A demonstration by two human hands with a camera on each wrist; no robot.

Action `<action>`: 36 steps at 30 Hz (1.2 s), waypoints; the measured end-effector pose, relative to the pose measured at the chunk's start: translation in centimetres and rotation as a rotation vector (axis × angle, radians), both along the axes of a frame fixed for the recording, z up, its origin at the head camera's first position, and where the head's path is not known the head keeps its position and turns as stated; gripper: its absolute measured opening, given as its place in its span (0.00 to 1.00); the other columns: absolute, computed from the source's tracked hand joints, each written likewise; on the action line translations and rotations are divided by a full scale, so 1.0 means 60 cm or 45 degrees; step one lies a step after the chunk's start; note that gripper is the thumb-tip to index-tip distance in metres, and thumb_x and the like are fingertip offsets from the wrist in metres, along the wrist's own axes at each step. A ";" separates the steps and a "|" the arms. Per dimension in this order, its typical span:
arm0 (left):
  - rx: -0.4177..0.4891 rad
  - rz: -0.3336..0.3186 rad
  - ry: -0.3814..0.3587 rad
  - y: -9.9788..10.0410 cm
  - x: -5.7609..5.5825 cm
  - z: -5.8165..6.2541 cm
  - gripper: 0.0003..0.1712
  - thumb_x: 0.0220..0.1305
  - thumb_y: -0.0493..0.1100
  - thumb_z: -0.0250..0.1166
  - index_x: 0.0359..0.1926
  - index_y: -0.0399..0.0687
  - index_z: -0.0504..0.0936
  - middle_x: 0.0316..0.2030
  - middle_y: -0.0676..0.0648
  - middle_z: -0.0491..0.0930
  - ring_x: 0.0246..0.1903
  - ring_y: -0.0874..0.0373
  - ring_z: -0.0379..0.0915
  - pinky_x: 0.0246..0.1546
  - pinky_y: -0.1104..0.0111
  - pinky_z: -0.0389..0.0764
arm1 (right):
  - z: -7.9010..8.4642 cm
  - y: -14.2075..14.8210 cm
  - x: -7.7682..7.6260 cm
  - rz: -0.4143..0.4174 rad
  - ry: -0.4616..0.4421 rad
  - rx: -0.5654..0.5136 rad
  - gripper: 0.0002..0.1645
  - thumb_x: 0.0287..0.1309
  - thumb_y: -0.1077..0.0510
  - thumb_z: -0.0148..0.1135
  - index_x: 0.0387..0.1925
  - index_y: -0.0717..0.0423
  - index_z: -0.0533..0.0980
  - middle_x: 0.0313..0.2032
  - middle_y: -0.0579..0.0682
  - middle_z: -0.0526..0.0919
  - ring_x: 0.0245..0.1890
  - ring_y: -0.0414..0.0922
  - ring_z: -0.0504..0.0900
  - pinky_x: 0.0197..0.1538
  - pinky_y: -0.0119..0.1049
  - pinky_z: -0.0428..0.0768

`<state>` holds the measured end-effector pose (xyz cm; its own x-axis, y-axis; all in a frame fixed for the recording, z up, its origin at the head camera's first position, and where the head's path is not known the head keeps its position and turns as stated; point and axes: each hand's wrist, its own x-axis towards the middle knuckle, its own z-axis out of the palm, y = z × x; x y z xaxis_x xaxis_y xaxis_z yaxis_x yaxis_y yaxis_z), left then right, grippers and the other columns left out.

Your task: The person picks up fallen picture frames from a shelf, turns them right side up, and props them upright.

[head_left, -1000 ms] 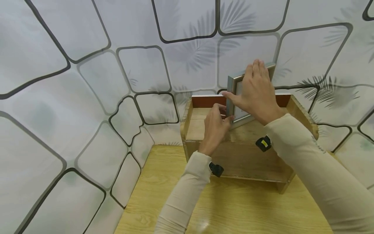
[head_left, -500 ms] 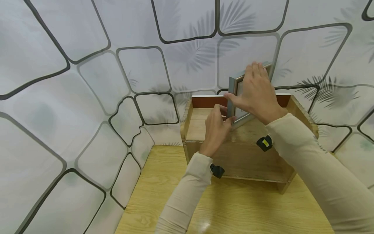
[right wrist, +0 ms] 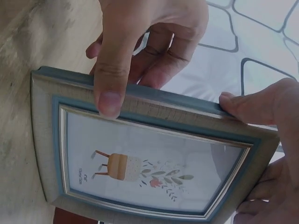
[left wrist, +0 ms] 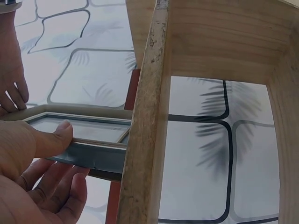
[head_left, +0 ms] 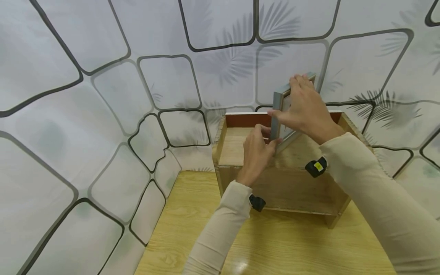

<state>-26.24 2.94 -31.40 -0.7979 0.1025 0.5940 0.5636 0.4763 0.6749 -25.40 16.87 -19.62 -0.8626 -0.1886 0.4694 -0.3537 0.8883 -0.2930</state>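
Observation:
Both hands hold a picture frame (head_left: 276, 114), silver-beige with blue-grey sides, upright on the top level of a small wooden shelf (head_left: 288, 187). My left hand (head_left: 256, 152) pinches the lower left side, its thumb (right wrist: 111, 93) on the front and fingers behind. Higher up, my right hand (head_left: 307, 110) grips the top edge with its fingers, while its thumb touches the left side. Behind the glass, the right wrist view shows a print (right wrist: 126, 167) of a plant in a legged pot. In the left wrist view, the shelf board (left wrist: 145, 112) hides part of the frame.
The shelf has raised wooden side panels (head_left: 355, 128) and a reddish-brown back strip (head_left: 240, 120). It stands on a yellow wood-grain table (head_left: 192, 214), close to the patterned wall (head_left: 227, 76). Another patterned wall (head_left: 68, 152) rises on the left.
The picture frame has turned, so more of its left side shows, and it has shifted slightly right. Both hands have moved a little right with it, still holding it.

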 end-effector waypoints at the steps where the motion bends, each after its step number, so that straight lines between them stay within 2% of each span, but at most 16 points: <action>1: -0.003 -0.001 0.006 0.001 0.000 -0.001 0.20 0.58 0.43 0.77 0.44 0.39 0.78 0.41 0.45 0.85 0.37 0.57 0.85 0.36 0.79 0.78 | 0.000 0.002 -0.001 0.003 -0.006 -0.001 0.62 0.60 0.42 0.70 0.74 0.79 0.47 0.74 0.75 0.49 0.77 0.68 0.43 0.75 0.60 0.48; 4: 0.000 -0.013 0.018 0.002 -0.001 -0.003 0.20 0.58 0.43 0.77 0.44 0.40 0.79 0.40 0.46 0.85 0.38 0.57 0.85 0.36 0.80 0.78 | 0.001 0.007 -0.002 0.014 -0.020 0.004 0.63 0.60 0.41 0.70 0.74 0.79 0.46 0.75 0.75 0.48 0.77 0.67 0.42 0.75 0.60 0.48; 6: 0.004 -0.034 0.021 0.002 -0.001 -0.003 0.18 0.61 0.45 0.75 0.45 0.40 0.79 0.41 0.46 0.85 0.38 0.58 0.84 0.36 0.80 0.79 | 0.002 0.011 -0.002 0.027 -0.027 0.003 0.64 0.59 0.41 0.70 0.74 0.78 0.46 0.75 0.74 0.48 0.77 0.67 0.41 0.75 0.61 0.48; 8: 0.013 -0.051 0.014 -0.001 0.000 -0.004 0.15 0.68 0.48 0.69 0.46 0.41 0.81 0.41 0.46 0.85 0.38 0.58 0.84 0.37 0.78 0.79 | 0.002 0.014 -0.002 0.042 -0.035 0.001 0.64 0.59 0.41 0.70 0.75 0.77 0.46 0.75 0.73 0.47 0.77 0.66 0.41 0.74 0.62 0.48; 11: 0.010 -0.069 0.004 -0.006 0.002 -0.004 0.17 0.76 0.51 0.58 0.49 0.43 0.82 0.42 0.47 0.85 0.38 0.58 0.84 0.38 0.75 0.80 | 0.002 0.021 -0.004 0.066 -0.037 0.002 0.64 0.59 0.41 0.70 0.75 0.76 0.46 0.76 0.73 0.48 0.77 0.66 0.43 0.74 0.63 0.49; 14: -0.006 -0.075 0.000 -0.010 0.001 -0.005 0.19 0.79 0.50 0.53 0.51 0.43 0.84 0.43 0.46 0.86 0.37 0.57 0.85 0.39 0.73 0.81 | 0.002 0.028 -0.007 0.089 -0.036 0.018 0.64 0.59 0.41 0.70 0.75 0.75 0.46 0.76 0.72 0.48 0.77 0.65 0.44 0.73 0.63 0.50; 19: -0.059 -0.067 -0.017 -0.014 -0.001 -0.008 0.17 0.78 0.47 0.56 0.50 0.42 0.85 0.46 0.46 0.87 0.41 0.56 0.86 0.43 0.71 0.82 | 0.001 0.042 -0.011 0.150 -0.037 0.024 0.63 0.59 0.41 0.70 0.76 0.74 0.47 0.76 0.72 0.48 0.77 0.66 0.46 0.74 0.62 0.50; 25: -0.102 -0.099 -0.054 -0.015 -0.004 -0.012 0.15 0.77 0.45 0.58 0.52 0.42 0.86 0.48 0.47 0.87 0.45 0.56 0.85 0.46 0.71 0.82 | 0.002 0.057 -0.011 0.234 -0.026 0.009 0.63 0.59 0.41 0.70 0.76 0.73 0.47 0.75 0.72 0.49 0.75 0.68 0.49 0.72 0.64 0.53; 36: -0.172 -0.160 -0.107 -0.014 -0.003 -0.015 0.16 0.73 0.42 0.62 0.56 0.41 0.84 0.48 0.46 0.87 0.45 0.58 0.85 0.47 0.72 0.81 | 0.006 0.078 -0.017 0.307 -0.079 -0.017 0.62 0.60 0.43 0.71 0.78 0.69 0.46 0.77 0.67 0.48 0.77 0.64 0.43 0.75 0.62 0.47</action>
